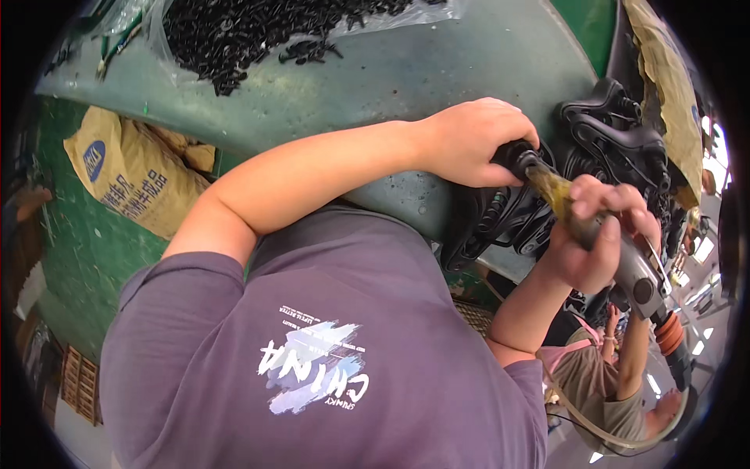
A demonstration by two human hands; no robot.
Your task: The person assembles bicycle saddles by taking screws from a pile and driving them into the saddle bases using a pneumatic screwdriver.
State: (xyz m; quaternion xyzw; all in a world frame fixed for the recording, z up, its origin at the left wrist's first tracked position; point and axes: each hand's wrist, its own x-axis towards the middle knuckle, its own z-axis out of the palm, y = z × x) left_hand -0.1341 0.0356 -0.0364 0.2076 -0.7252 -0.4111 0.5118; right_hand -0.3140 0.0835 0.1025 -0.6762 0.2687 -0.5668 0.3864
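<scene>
My left hand (478,142) is closed around a black plastic part (516,159) above the table's right side, its fingers wrapped over it. The grip hides most of that part. In my right hand (600,230) is a grey power screwdriver (637,280), with yellow wrapping (551,191) towards its front end. The tool's tip points at the black part and meets it or nearly so; the exact contact cannot be made out. Some right-hand fingers curl around the tool's body, slightly blurred. Further back on the tool sits an orange ribbed collar (669,334).
Black plastic parts (605,129) lie heaped at the right of the grey-green table (367,86). A heap of black screws (242,35) spreads on clear plastic at the far side. Paper sacks (129,168) stand left; another (664,86) is far right. A co-worker (601,375) is lower right, near a hose (594,430).
</scene>
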